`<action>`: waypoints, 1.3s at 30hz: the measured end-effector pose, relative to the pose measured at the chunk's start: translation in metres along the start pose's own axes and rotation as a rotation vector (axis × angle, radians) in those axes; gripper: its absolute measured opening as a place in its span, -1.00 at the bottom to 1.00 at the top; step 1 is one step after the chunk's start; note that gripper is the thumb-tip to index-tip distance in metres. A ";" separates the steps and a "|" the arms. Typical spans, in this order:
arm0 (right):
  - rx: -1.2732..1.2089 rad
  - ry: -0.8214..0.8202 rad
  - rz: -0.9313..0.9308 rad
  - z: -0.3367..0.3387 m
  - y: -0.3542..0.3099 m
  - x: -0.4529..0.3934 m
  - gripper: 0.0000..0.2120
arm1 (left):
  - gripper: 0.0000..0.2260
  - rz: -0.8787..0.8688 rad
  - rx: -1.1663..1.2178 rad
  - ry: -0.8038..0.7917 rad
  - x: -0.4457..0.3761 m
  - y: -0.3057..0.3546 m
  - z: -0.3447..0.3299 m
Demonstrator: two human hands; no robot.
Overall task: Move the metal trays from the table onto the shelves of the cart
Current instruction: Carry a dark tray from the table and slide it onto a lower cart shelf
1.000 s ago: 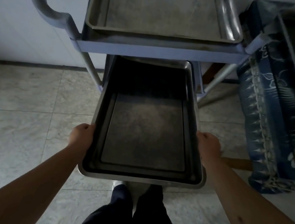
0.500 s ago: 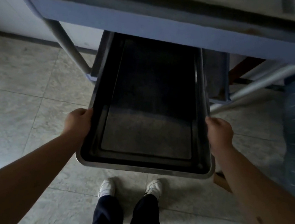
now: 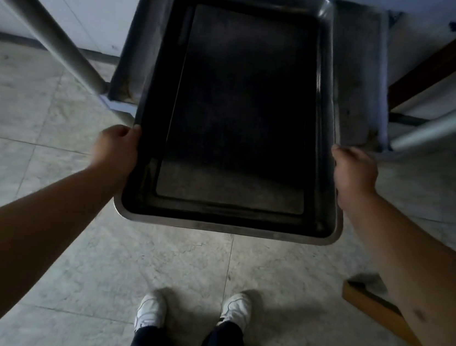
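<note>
Metal tray [image 3: 242, 117] (far end over the cart shelf [image 3: 359, 74]) sits between left hand [image 3: 116, 149] and right hand [image 3: 354, 175], fingers grasping its side rims.

- big rectangular metal tray [image 3: 240, 111]: dull, dark floor, shinier rim
- grey metal cart shelf [image 3: 358, 82]: matt, scuffed, kinda grimy
- round grey metal cart legs [image 3: 51, 33]: smooth, satin
- pale marble-look floor tiles [image 3: 153, 258]: smooth, slight sheen
- white shoes [image 3: 151, 311]: smooth
</note>
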State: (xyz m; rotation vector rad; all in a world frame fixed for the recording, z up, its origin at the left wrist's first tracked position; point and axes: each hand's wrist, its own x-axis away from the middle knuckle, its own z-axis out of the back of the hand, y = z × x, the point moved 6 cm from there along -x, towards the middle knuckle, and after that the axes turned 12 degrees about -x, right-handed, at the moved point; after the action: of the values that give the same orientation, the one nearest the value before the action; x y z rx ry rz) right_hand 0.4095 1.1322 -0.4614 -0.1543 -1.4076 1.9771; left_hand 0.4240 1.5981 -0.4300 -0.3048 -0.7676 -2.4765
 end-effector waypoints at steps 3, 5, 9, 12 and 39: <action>0.009 0.005 0.020 -0.010 0.007 -0.008 -0.71 | -0.67 -0.008 -0.025 -0.001 -0.011 0.000 -0.010; 0.020 0.008 0.020 -0.016 0.009 -0.013 -0.71 | -0.68 -0.003 -0.037 -0.008 -0.017 -0.002 -0.015; 0.058 0.008 0.041 -0.024 0.005 -0.026 -0.71 | -0.64 -0.002 -0.006 -0.031 -0.029 -0.001 -0.021; 0.056 -0.018 0.045 -0.032 -0.002 -0.033 -0.78 | -0.64 0.009 0.089 -0.094 -0.035 0.003 -0.021; -0.827 0.100 -0.397 -0.059 0.057 0.175 -0.91 | -0.77 0.224 0.749 -0.332 -0.006 -0.009 -0.060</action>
State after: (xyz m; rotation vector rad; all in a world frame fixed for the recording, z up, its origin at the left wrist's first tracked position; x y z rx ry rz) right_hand 0.2788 1.2734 -0.4847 -0.3069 -1.9321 0.9773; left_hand 0.4203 1.5720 -0.4855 -0.4844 -1.6214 -1.7863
